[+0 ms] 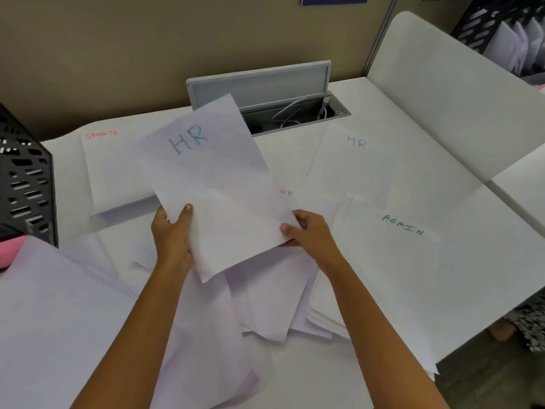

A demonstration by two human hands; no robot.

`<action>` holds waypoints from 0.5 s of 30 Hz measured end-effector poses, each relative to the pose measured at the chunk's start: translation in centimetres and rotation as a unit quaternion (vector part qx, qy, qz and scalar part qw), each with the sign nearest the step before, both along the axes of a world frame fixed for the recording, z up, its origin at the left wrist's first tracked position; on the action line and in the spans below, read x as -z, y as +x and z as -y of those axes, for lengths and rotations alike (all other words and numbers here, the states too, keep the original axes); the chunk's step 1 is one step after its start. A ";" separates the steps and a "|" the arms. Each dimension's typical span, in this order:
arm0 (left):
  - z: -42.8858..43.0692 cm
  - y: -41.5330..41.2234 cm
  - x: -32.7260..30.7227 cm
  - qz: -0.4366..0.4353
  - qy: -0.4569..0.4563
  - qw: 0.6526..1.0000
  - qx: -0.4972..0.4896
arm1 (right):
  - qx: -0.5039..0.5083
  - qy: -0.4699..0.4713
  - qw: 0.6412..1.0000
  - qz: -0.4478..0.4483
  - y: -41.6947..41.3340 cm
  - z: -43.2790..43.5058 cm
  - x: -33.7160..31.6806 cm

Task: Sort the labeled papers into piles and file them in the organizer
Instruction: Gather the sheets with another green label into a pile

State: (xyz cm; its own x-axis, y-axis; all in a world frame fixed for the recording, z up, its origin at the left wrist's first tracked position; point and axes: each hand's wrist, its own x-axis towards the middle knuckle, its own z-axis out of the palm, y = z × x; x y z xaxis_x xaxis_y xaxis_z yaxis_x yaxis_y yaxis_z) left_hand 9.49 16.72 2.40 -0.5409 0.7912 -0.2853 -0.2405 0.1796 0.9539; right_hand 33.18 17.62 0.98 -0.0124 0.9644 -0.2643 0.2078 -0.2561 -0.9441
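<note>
The left hand [172, 231] and right hand [306, 230] each pinch the near end of the HR sheet [212, 184], tilted above the loose heap [265, 305]; held so near its edge it could droop and land on the half-hidden pile [290, 184], seemingly FINANCE, instead of the HR pile [368, 166].

The white desk [358, 95] backs onto a beige partition wall [118, 54]. Sunk into its far edge is a cable box [339, 112], grey lid [259, 84] propped open, with white cables [290, 112] looped inside. A white divider panel [442, 98] stands on the right. Something pink [11, 252] sits at the left edge.
</note>
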 end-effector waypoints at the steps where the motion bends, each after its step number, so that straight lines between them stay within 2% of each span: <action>1: 0.2 -0.6 0.2 -0.010 -0.008 1.000 0.010 | -0.018 0.003 0.999 0.046 -0.3 -0.1 0.1; 3: 0.7 -1.4 0.4 -0.023 -0.026 0.999 0.025 | 0.018 0.075 0.984 0.161 -0.6 -0.4 0.4; 6: 1.5 -2.1 0.8 -0.013 -0.053 0.998 0.024 | 0.073 0.160 0.958 0.226 -0.7 -1.2 0.7; 15: 2.8 -2.6 2.1 -0.011 -0.080 0.995 0.057 | 0.071 0.090 0.914 0.390 1.8 -6.9 2.3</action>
